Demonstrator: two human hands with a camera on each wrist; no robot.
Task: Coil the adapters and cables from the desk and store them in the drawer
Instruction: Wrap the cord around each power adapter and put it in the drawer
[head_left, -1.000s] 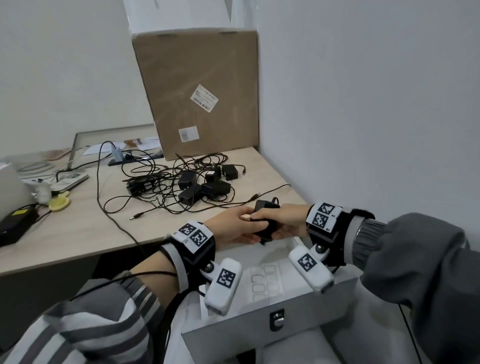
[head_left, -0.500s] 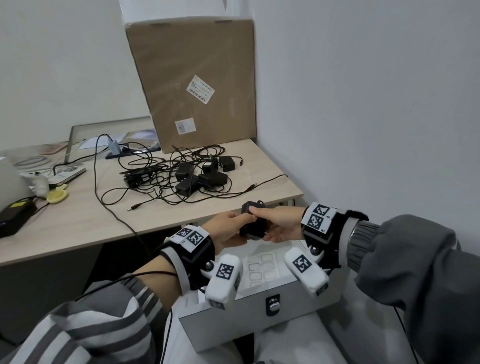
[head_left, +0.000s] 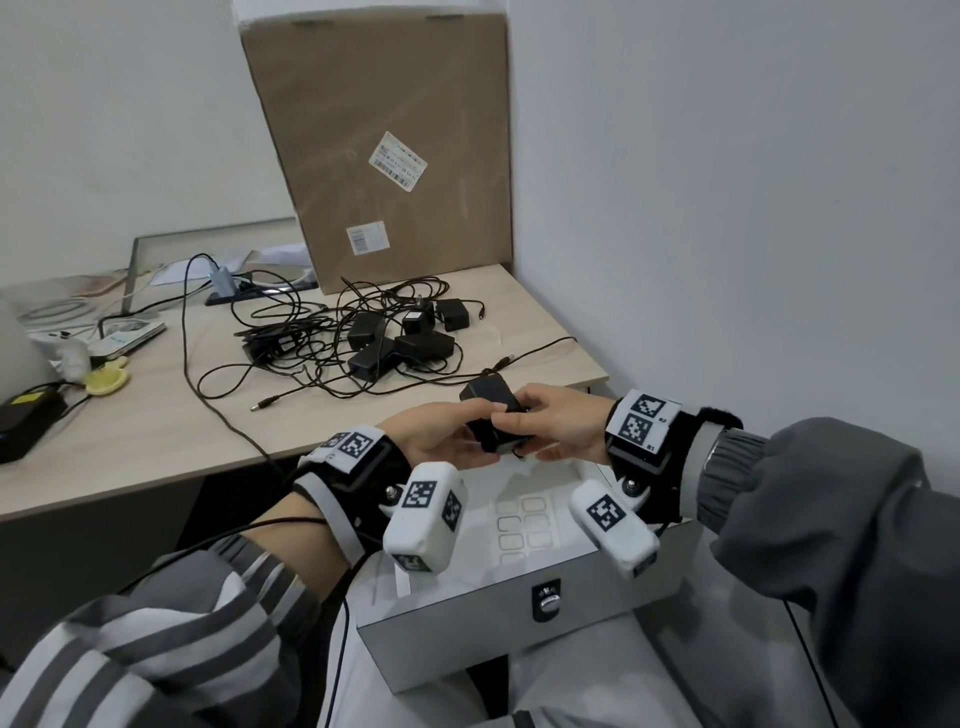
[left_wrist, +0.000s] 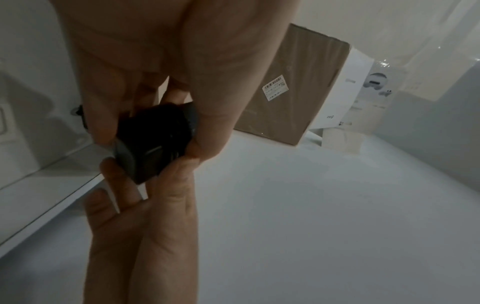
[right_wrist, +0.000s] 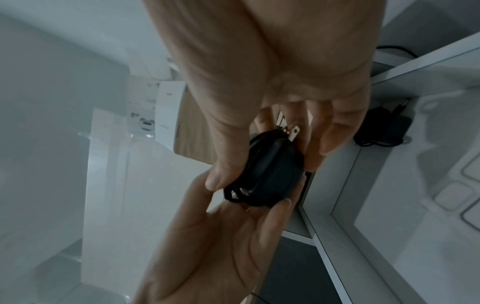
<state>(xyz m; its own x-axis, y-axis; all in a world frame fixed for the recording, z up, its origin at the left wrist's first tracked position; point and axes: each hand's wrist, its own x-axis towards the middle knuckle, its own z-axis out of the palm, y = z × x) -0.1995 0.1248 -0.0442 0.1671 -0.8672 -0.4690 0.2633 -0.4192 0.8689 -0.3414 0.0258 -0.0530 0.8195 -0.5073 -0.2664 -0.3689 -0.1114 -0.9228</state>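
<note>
A cardboard box stands at the far end of the desk, loose cables tangled before it. Nearer, above the open drawer, the left hand and right hand both grip one black adapter, fingers curled around it.

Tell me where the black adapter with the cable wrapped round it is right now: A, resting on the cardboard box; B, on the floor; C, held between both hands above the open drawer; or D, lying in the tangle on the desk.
C: the left hand and right hand both grip the adapter over the open drawer.
</note>
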